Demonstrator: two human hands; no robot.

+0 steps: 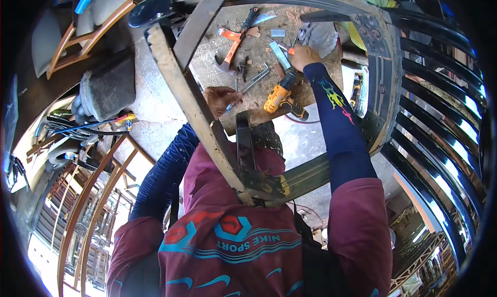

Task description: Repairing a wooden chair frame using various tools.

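Note:
A black chair frame point(178, 95) with worn pale wood surrounds my arms, its slatted back point(440, 108) on the right. Inside it, my left hand point(222, 100) is closed beside the frame's pale rail, fingers round a small thing with a bit of blue, too hidden to name. An L-shaped hex key point(257, 78) lies right by those fingers. Farther off, my right hand point(305, 58) is closed over the work surface; an orange tip point(291, 51) shows at its fingers, its kind unclear. Just nearer than that hand rests a yellow cordless drill point(279, 96).
On the worn work surface point(207, 54) lie an orange-handled hammer point(234, 46), a small pale blue box point(278, 33) and a crumpled grey cloth point(320, 38). Cables point(72, 123) and brown wooden frames point(96, 193) stand at left. A dark board point(199, 30) crosses the frame's far left corner.

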